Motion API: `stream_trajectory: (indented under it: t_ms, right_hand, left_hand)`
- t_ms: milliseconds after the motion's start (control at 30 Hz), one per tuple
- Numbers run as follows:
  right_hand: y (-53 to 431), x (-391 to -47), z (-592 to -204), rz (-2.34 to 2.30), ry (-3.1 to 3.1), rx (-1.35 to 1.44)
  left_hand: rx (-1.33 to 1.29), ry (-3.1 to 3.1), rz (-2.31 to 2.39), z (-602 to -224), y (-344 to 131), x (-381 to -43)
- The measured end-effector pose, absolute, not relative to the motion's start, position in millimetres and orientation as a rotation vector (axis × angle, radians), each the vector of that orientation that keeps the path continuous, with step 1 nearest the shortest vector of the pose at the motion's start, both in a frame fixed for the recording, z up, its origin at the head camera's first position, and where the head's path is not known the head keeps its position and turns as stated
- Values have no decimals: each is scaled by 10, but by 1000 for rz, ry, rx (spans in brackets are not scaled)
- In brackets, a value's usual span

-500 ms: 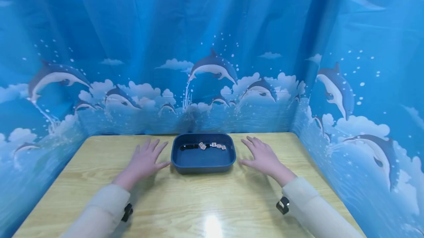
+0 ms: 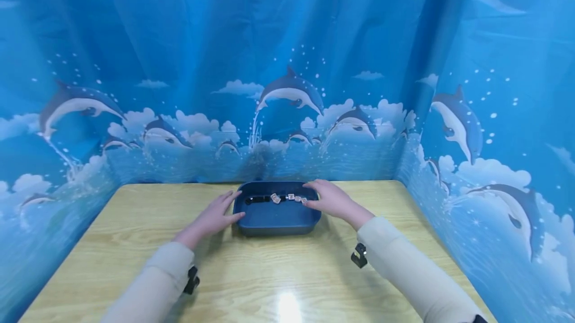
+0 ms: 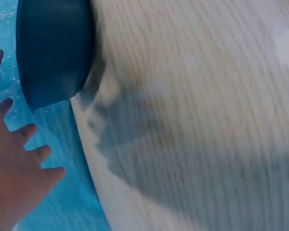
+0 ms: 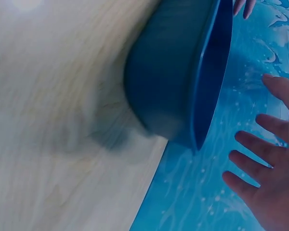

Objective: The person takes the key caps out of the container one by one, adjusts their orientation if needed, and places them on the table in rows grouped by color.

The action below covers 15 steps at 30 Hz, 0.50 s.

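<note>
A dark blue rectangular tub (image 2: 278, 229) stands at the back of the wooden table. Inside it, along its far side, lie a thin black piece (image 2: 258, 199) and several small white blocks (image 2: 291, 196) with dark markings, too small to identify. At the tub's left end is my left hand (image 2: 214, 217), its fingers spread and thumb near the rim. My right hand (image 2: 334, 199) reaches over the right end, fingers extended above the rim near the blocks. Both wrist views show the left hand (image 3: 19, 159) and right hand (image 4: 272, 154) with parted fingers and nothing held.
The light wooden table (image 2: 269, 273) ends just behind the tub. A blue curtain (image 2: 202, 63) printed with dolphins hangs behind it and along both sides. A bright light reflection lies near the table's front.
Both hands have moved inward to the tub from either side, the right one now over its right end. The tub and its contents look unmoved.
</note>
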State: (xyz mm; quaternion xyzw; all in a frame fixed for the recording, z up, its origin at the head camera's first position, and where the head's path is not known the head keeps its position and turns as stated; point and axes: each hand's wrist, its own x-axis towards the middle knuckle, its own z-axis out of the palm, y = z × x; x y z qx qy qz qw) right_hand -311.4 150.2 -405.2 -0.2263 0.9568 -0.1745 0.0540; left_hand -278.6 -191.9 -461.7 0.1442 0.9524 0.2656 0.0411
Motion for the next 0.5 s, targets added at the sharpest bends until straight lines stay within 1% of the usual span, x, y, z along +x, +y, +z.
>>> stream_trajectory:
  t_ms: [333,500]
  right_hand:
    - [1099,-3416,-4027,-621,2644,-733]
    - [948,-3496,-4042,-590,2593,-728]
  left_hand:
    - [415,2695,1139,-4812,-1942,-2730]
    - [323,2505,1288,-4904,-1936,-2671]
